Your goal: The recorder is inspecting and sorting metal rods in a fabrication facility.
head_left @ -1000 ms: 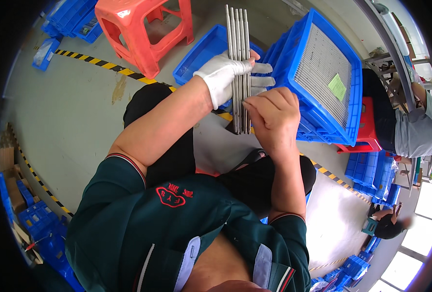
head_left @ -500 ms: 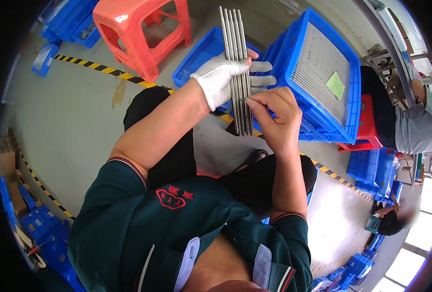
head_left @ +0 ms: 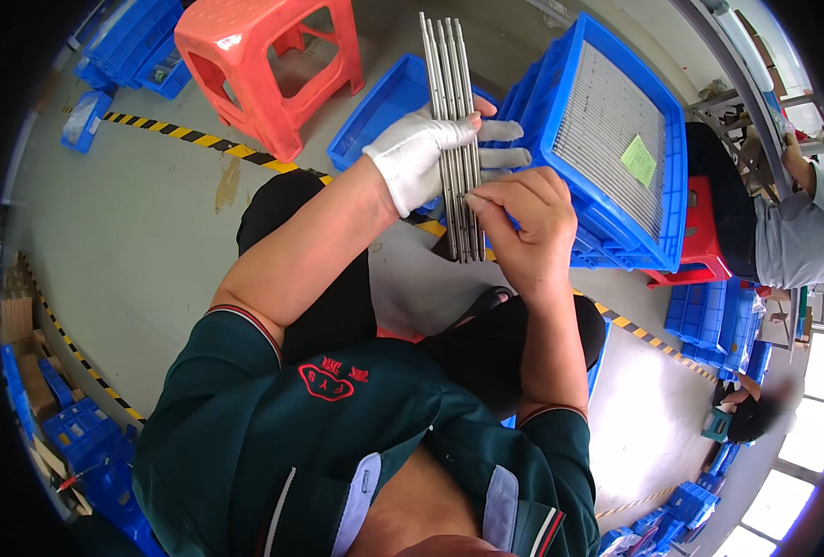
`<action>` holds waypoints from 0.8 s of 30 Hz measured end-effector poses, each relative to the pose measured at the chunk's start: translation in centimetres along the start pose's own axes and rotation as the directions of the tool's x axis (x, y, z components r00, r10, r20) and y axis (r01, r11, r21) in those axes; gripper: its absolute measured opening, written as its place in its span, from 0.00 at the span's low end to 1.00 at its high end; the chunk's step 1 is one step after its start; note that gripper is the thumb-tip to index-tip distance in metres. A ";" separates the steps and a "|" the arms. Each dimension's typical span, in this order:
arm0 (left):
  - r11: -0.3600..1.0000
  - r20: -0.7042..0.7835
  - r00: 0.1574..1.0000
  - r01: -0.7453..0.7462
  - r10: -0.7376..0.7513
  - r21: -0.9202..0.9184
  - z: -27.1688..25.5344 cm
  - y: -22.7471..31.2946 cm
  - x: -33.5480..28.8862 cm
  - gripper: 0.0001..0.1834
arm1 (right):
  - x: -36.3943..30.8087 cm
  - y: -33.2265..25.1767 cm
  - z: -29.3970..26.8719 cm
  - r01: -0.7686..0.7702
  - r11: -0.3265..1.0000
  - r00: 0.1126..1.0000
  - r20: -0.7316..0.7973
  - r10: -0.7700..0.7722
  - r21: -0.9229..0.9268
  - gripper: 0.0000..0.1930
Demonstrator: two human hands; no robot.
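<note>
Several slim steel rods (head_left: pixel 449 79) lie side by side across my left hand (head_left: pixel 412 158), their long axis running away from me. A white glove covers that hand, with the thumb and one fingertip bare. Its thumb presses over the rods while the other fingers stretch out beyond them to the right. My bare right hand (head_left: pixel 537 223) is closed, thumb and forefinger pinched against a rod at the right side of the bundle, toward its near end. The fingertips partly hide what they grip.
Right of my hands stands a stack of blue crates, the top crate (head_left: pixel 560 97) filled with rows of similar rods and a green note (head_left: pixel 638 161). A blue tray (head_left: pixel 375 107) and a red stool (head_left: pixel 287 111) are ahead. Another person (head_left: pixel 797 232) is at the far right.
My right thumb and forefinger have shifted slightly left and down along the rods. The rods' near ends sit slightly lower, and the left hand stays almost in place.
</note>
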State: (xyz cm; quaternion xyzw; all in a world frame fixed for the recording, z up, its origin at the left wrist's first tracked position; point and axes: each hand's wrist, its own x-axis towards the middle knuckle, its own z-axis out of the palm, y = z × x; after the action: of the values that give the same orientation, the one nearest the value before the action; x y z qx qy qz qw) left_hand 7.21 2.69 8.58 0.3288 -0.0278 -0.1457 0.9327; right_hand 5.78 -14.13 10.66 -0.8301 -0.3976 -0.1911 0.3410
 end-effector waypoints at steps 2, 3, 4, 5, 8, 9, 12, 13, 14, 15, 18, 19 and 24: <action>1.000 -0.025 1.000 -0.008 0.008 0.022 0.2 0.1 0.0 0.13 | -0.1 -0.1 0.2 -0.072 0.997 0.997 -0.021 0.073 0.035 0.04; 0.999 -0.051 0.999 -0.015 0.017 0.043 0.2 0.2 0.0 0.13 | -0.1 -0.1 0.3 -0.073 0.997 0.997 -0.022 0.074 0.035 0.04; 0.999 -0.050 0.999 -0.014 0.016 0.044 0.2 0.2 0.0 0.13 | -0.2 -0.1 0.4 -0.068 0.997 0.994 -0.077 0.072 0.047 0.05; 1.000 -0.042 0.999 -0.007 0.008 0.017 0.1 0.1 0.1 0.13 | -0.2 -0.1 0.4 -0.062 0.996 0.989 -0.130 0.069 0.061 0.05; 1.000 -0.042 0.999 0.002 -0.002 0.003 -0.1 -0.1 0.1 0.12 | -0.2 -0.4 0.0 -0.068 0.995 0.994 -0.085 0.075 0.078 0.04; 1.000 -0.048 0.999 0.006 -0.005 0.015 -0.1 -0.1 0.2 0.13 | -0.2 -0.3 0.1 -0.069 0.995 0.993 -0.087 0.076 0.078 0.04; 1.000 -0.056 0.998 -0.008 0.008 0.003 0.2 -0.2 -0.1 0.13 | -0.2 -0.1 0.8 -0.087 0.988 0.994 -0.056 0.094 0.124 0.04; 1.000 -0.056 0.998 -0.007 0.007 0.004 0.2 -0.2 -0.2 0.13 | -0.3 -0.1 0.9 -0.093 0.988 0.993 -0.056 0.100 0.120 0.04; 1.000 -0.069 0.998 -0.007 0.009 0.019 0.4 -0.1 -0.2 0.13 | -0.3 -0.1 0.9 -0.098 0.989 0.993 -0.054 0.105 0.114 0.04; 0.999 -0.082 0.997 -0.008 0.011 0.034 0.4 -0.1 -0.1 0.13 | -0.3 0.0 0.9 -0.098 0.989 0.993 -0.054 0.104 0.112 0.04; 1.000 -0.019 1.000 -0.013 0.013 0.016 -0.2 -0.2 0.0 0.13 | -0.2 0.0 1.0 -0.088 0.990 0.994 -0.052 0.094 0.112 0.04; 1.000 -0.018 1.000 -0.013 0.014 0.017 -0.1 -0.1 0.0 0.13 | -0.1 0.0 1.2 -0.090 0.990 0.993 -0.068 0.098 0.111 0.05; 0.998 0.000 1.000 0.010 -0.010 -0.055 -0.4 -0.4 0.6 0.12 | 0.2 0.3 0.7 0.001 0.999 0.998 -0.056 0.001 0.041 0.05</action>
State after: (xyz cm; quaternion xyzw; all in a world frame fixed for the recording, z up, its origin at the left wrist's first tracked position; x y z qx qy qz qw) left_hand 7.76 2.41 8.02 0.3033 -0.0221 -0.1508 0.9406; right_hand 6.17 -13.65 10.10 -0.8173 -0.3916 -0.2061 0.3691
